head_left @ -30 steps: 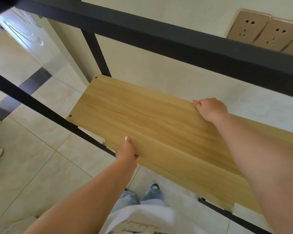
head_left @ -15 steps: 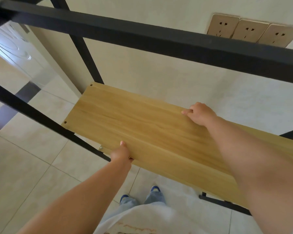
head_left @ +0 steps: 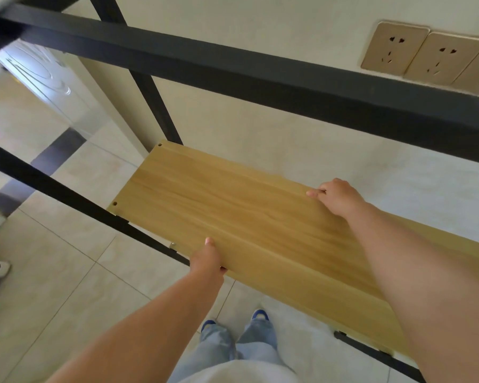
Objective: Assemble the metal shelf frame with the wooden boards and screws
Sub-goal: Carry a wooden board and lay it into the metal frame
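Board (head_left: 246, 225) lowered into black frame (head_left: 260, 81), left grip (head_left: 208, 258) and right grip (head_left: 338, 197) each holding an edge

Matt black metal frame (head_left: 233, 70), smooth light wood-grain board (head_left: 246, 230), glossy pale floor tiles (head_left: 67, 272).

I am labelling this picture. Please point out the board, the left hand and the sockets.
board (head_left: 249, 230), head view, middle of its top face
left hand (head_left: 208, 262), head view, back of the hand
sockets (head_left: 443, 58), head view, face of the middle plate
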